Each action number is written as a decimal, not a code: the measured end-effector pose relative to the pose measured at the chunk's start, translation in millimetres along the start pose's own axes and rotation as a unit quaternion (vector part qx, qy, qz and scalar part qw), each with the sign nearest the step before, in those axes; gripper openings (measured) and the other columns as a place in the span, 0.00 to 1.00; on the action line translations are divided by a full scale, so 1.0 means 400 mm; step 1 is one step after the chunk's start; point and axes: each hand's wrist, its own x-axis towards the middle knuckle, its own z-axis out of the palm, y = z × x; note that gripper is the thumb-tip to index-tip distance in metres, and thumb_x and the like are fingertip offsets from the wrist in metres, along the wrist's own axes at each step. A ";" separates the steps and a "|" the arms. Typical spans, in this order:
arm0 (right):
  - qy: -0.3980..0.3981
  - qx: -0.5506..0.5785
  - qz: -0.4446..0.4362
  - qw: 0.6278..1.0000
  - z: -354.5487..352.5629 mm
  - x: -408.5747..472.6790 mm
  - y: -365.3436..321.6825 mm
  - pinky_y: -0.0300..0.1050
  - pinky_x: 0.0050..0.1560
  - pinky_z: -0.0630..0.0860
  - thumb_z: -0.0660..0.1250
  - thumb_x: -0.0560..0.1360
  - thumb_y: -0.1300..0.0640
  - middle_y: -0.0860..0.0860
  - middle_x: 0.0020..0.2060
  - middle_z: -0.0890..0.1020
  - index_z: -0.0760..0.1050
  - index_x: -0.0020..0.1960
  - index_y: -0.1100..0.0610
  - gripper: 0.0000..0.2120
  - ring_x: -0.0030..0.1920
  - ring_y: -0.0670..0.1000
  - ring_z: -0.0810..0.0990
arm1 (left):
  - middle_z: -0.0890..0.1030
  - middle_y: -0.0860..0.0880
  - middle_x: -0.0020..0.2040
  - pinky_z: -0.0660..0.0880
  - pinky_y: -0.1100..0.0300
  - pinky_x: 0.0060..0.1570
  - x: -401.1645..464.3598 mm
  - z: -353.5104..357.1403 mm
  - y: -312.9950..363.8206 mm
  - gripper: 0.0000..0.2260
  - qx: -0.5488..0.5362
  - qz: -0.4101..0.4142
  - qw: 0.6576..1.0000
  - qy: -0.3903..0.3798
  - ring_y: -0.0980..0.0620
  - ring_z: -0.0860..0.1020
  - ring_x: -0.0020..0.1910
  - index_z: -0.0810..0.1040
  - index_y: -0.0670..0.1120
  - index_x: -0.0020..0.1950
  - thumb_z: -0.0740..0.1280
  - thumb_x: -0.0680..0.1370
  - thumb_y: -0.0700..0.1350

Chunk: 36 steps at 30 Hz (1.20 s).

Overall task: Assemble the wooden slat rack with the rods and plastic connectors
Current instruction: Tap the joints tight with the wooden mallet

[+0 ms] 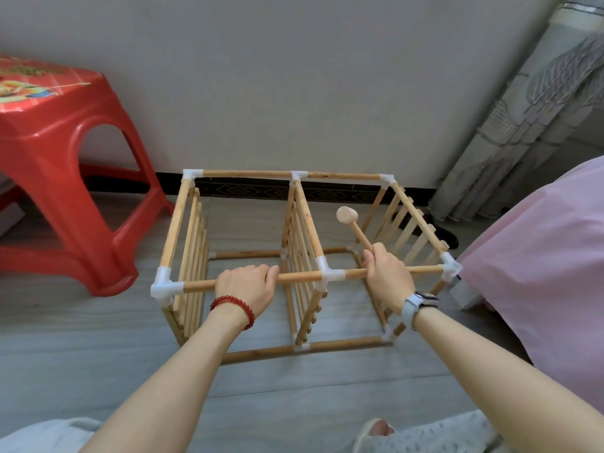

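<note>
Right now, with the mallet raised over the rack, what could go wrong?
1. The left hand grips the front top rod close to the middle connector; a stray blow from the mallet in the right hand could hit the fingers.
2. The rack stands on a smooth floor; a blow might make it slide or loosen other joints.

1. Red plastic stool [62,158], far left, standing on grey plank floor [98,348].
2. Pink bedsheet [549,273] at right edge.
3. Grey patterned curtain [523,125] hanging in right corner.
</note>
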 end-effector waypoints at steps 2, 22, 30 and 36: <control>-0.039 -0.047 -0.002 0.998 0.014 0.026 0.008 0.51 0.41 0.72 0.46 0.82 0.50 0.53 0.38 0.78 0.63 0.47 0.56 0.12 0.41 0.59 0.79 | 0.78 0.51 0.41 0.67 0.59 0.40 0.015 0.001 0.018 0.22 0.019 -0.004 1.000 -0.011 0.49 0.77 0.43 0.77 0.50 0.50 0.45 0.82 0.53; -0.022 -0.095 -0.062 0.993 0.087 0.110 0.043 0.50 0.39 0.74 0.47 0.82 0.48 0.49 0.33 0.75 0.61 0.47 0.54 0.11 0.35 0.56 0.78 | 0.69 0.53 0.27 0.60 0.60 0.27 0.093 0.045 0.036 0.22 0.132 -0.004 0.991 0.030 0.50 0.70 0.30 0.72 0.48 0.34 0.47 0.81 0.52; 0.024 0.137 -0.150 0.979 0.036 0.059 -0.061 0.46 0.41 0.67 0.53 0.81 0.51 0.44 0.32 0.68 0.66 0.38 0.52 0.14 0.39 0.50 0.69 | 0.75 0.52 0.33 0.67 0.60 0.33 0.089 0.039 0.032 0.24 0.109 -0.010 0.994 0.015 0.50 0.72 0.33 0.80 0.50 0.45 0.46 0.82 0.53; 0.144 0.315 -0.073 0.935 -0.039 -0.059 -0.120 0.45 0.28 0.67 0.49 0.79 0.46 0.47 0.25 0.69 0.68 0.45 0.56 0.16 0.25 0.46 0.69 | 0.82 0.51 0.39 0.62 0.57 0.42 0.073 0.046 0.037 0.27 0.097 -0.009 0.993 0.065 0.49 0.77 0.39 0.80 0.48 0.45 0.41 0.81 0.51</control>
